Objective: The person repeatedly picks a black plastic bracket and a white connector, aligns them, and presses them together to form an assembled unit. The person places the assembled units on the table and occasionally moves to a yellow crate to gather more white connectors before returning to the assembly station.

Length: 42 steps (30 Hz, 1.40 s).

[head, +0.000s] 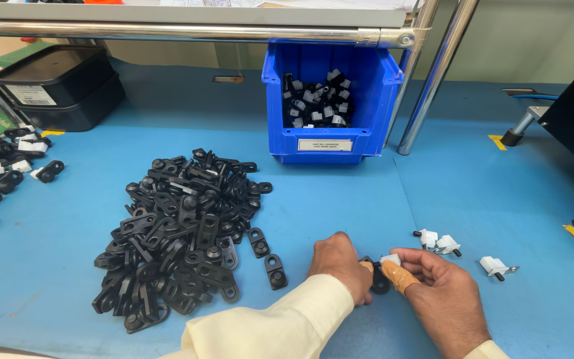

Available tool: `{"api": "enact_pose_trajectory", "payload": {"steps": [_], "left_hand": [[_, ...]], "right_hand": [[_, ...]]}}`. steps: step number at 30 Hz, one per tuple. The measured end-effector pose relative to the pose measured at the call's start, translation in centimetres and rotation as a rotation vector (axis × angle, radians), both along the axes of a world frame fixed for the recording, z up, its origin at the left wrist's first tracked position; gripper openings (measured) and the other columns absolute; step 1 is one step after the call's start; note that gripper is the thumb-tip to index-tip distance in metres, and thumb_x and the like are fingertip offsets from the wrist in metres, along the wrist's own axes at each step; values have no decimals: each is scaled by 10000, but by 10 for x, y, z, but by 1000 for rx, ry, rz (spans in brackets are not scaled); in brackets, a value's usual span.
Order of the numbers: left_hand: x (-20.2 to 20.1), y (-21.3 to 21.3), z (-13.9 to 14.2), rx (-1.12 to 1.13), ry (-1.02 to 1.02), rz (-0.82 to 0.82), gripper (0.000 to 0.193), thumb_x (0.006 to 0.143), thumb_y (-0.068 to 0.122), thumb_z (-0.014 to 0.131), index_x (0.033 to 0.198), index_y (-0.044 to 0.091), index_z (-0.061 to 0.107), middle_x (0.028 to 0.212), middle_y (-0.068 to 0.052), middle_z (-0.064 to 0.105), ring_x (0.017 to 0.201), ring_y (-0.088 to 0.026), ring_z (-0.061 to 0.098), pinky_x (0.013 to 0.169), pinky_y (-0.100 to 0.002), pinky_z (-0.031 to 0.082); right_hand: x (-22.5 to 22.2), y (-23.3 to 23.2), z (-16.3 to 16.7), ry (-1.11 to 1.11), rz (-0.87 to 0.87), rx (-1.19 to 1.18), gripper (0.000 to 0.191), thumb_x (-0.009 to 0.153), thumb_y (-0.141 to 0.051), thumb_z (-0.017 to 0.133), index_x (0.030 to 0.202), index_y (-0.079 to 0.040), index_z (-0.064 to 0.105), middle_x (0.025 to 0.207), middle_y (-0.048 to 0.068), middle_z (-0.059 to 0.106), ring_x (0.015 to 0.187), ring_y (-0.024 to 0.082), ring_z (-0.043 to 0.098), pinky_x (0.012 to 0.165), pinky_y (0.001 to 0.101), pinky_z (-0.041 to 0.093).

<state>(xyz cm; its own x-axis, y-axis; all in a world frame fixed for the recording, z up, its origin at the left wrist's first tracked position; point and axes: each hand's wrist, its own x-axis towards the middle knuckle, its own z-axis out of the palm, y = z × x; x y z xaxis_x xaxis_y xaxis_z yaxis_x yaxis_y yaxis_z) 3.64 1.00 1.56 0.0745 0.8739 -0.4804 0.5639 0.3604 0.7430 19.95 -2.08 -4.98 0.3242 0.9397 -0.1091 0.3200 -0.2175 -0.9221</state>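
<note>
The blue work table point(473, 199) carries a blue storage bin point(330, 136) at the rear, loaded with small black-and-white parts, and stacked black trays point(61, 86) at the far left. A large loose pile of black plastic brackets point(181, 233) lies left of centre; three small white clips point(446, 244) lie well apart from it on the right. At the near edge, the left hand point(340, 262) is closed around one black bracket point(379, 282), pinching it at the flat tab end. The right hand point(443, 299), with a tan guard on one fingertip, grips a small white clip point(390, 259) between thumb and forefinger, touching the bracket. Both parts appear light, rigid moulded plastic, smooth enough to slip; a pinch across the flat faces looks best, since the clip's thin pin may bend.
</note>
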Motion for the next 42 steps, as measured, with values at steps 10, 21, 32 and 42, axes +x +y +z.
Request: {"api": "enact_pose_trajectory", "payload": {"steps": [10,21,32,42], "left_hand": [[-1,6,6,-88,13,-49,181,950,80,667,1001,-93,687,784,-180,774,640,-198,764,592,-286,627],[-12,11,10,-163,16,-47,192,905,137,743,897,-53,716,769,-160,776,593,-179,738,528,-261,604],[-11,14,8,-122,-6,-130,143,934,37,632,923,-79,715,788,-173,774,631,-201,758,580,-267,633],[-11,14,3,-92,-56,-82,245,990,52,511,932,-98,695,762,-171,752,595,-220,742,551,-305,628]], "right_hand": [[-14,-10,9,-228,-3,63,348,830,-119,809,1176,-138,771,988,33,822,892,113,776,808,285,608],[-21,-15,19,-475,78,100,468,792,-64,800,1232,-214,744,978,12,809,561,182,728,605,317,605],[-14,-6,16,-625,219,307,497,733,-36,787,1204,-188,739,1051,32,782,862,187,763,701,331,621],[-11,0,14,-696,338,413,382,754,-123,818,1126,-185,756,893,45,785,804,231,744,697,362,584]]}}
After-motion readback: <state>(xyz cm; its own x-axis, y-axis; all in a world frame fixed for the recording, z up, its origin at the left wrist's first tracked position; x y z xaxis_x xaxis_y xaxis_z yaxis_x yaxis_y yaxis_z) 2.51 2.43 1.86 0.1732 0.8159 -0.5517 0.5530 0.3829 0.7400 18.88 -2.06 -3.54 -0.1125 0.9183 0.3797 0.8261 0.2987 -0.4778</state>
